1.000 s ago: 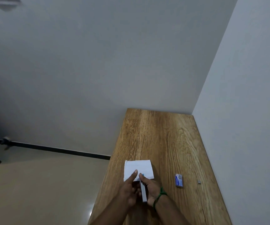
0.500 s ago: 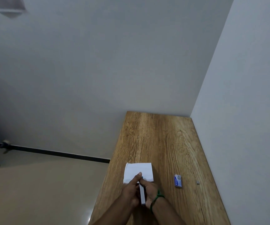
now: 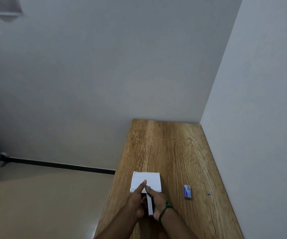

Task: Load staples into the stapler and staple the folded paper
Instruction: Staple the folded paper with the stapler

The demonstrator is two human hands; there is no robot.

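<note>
A folded white paper (image 3: 149, 180) lies on the wooden table (image 3: 173, 152) near its left edge. Both hands meet just in front of it. A slim grey stapler (image 3: 150, 205) is gripped between them, its front end at the paper's near edge. My left hand (image 3: 136, 202) wraps the stapler's left side, thumb stretched forward over the paper. My right hand (image 3: 158, 202), with a green band at the wrist, holds the right side. The stapler's jaw is hidden by the fingers.
A small blue and white staple box (image 3: 187, 191) lies to the right of the hands. A tiny grey strip of staples (image 3: 208, 192) sits further right, near the white wall (image 3: 260, 118). The floor (image 3: 44, 204) drops away left of the table.
The hands have closed tighter around the stapler and it has slid forward onto the paper's near edge. The view has shifted slightly.
</note>
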